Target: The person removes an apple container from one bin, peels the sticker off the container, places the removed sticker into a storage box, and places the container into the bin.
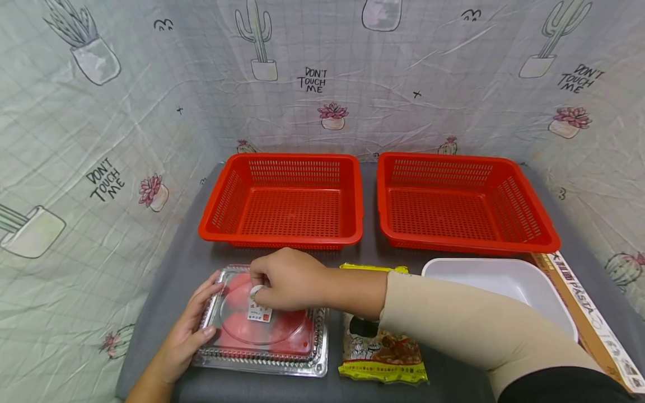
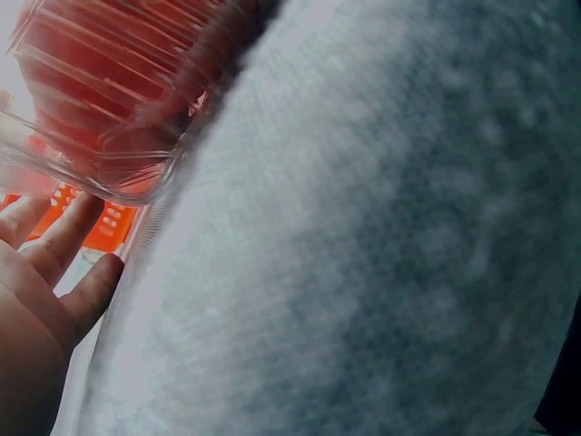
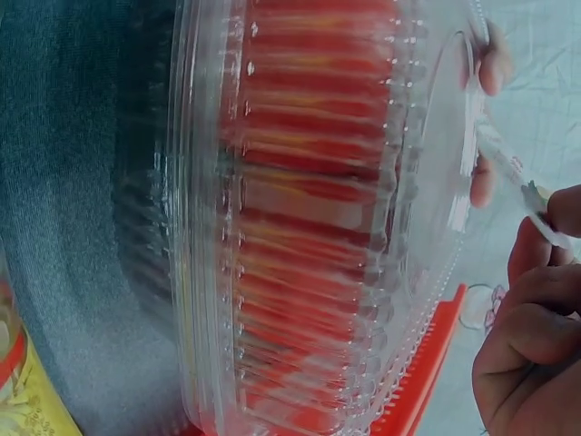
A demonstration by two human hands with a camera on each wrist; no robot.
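Observation:
A clear plastic food box (image 1: 287,330) with red contents lies on the grey surface. On its lid is a white printed sticker (image 1: 259,313), its upper end lifted. My right hand (image 1: 292,280) pinches that lifted end between thumb and finger; in the right wrist view the sticker (image 3: 517,173) stretches from the lid to the fingertips. At the box's left side, my left hand (image 1: 188,327) touches the rim with extended fingers and thumb. The left wrist view shows those fingers (image 2: 68,236) beside the box's corner (image 2: 136,182).
Two red plastic baskets (image 1: 282,240) (image 1: 468,244) stand behind the box. To its right lies a yellow food packet (image 1: 383,372), partly under my right forearm. A white tray (image 1: 473,274) and a long pasta box (image 1: 579,296) are farther right. Patterned cloth (image 1: 403,73) hangs around the sides.

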